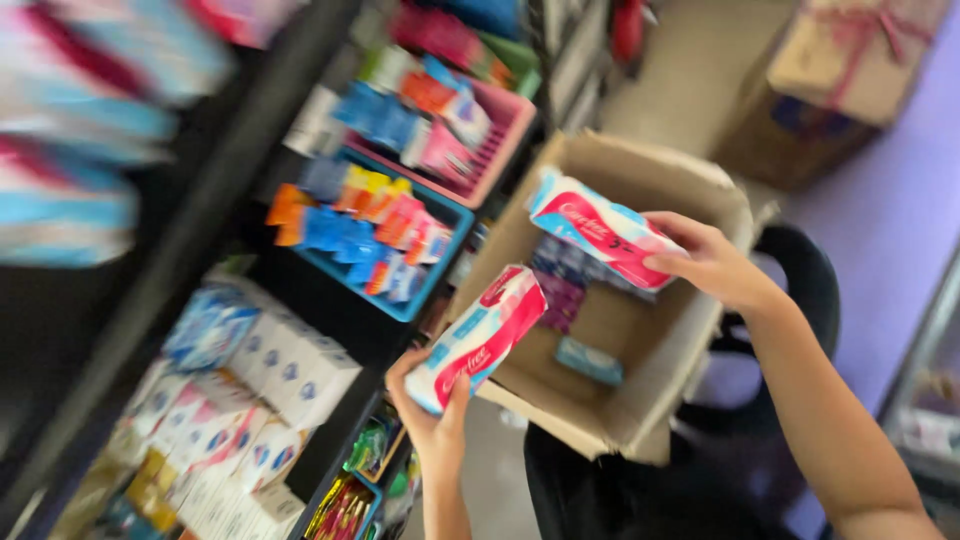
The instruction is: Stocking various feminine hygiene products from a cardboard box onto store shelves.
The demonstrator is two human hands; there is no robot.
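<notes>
Here, two soft plastic-wrapped packets in white, pink and blue are in hand, one per hand. The left hand is clamped around the lower end of the first packet, which tilts up toward the open brown cardboard box and overlaps its near rim. The right hand grips one end of the second packet, held above the box interior with fingers closed over its edge. Inside the box lie more small packets (at least three can be made out: dark blue, purple and light blue; blur prevents an exact count). To the left stands a dark shelf unit carrying two plastic baskets, one pink and one blue, both filled with small coloured packs. Below them sit stacked white cartons, too blurred to count.
</notes>
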